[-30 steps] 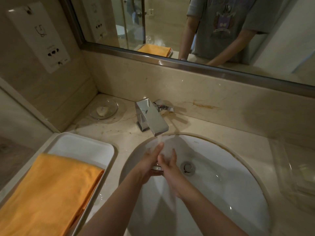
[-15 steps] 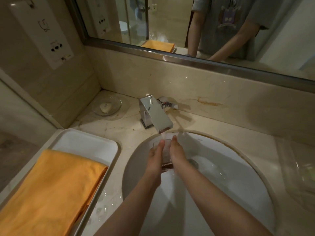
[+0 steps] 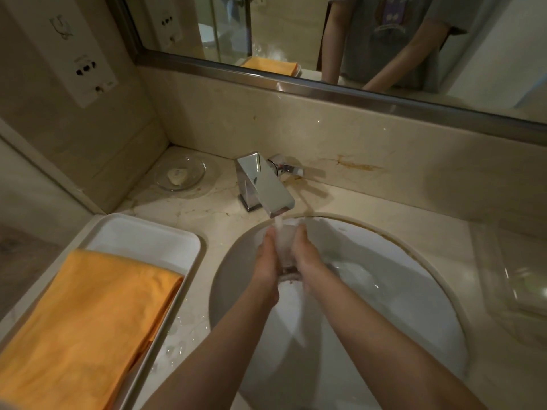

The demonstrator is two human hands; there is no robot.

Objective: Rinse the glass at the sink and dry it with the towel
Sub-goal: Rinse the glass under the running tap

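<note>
A clear glass (image 3: 284, 247) is held upright over the white sink basin (image 3: 384, 291), directly under the chrome faucet (image 3: 263, 184). Water runs from the spout into the glass. My left hand (image 3: 268, 261) presses its left side and my right hand (image 3: 307, 255) presses its right side, so only a strip of the glass shows between them. An orange folded towel (image 3: 85, 327) lies in a white tray (image 3: 142, 232) on the counter at the left.
A glass soap dish (image 3: 180, 173) with a small soap sits in the back left corner. A clear plastic tray (image 3: 515, 273) rests on the counter at the right. Water drops lie on the marble between tray and basin. A mirror runs along the back wall.
Both hands have lifted the glass from low in the basin up under the spout, and the stream now falls into it.
</note>
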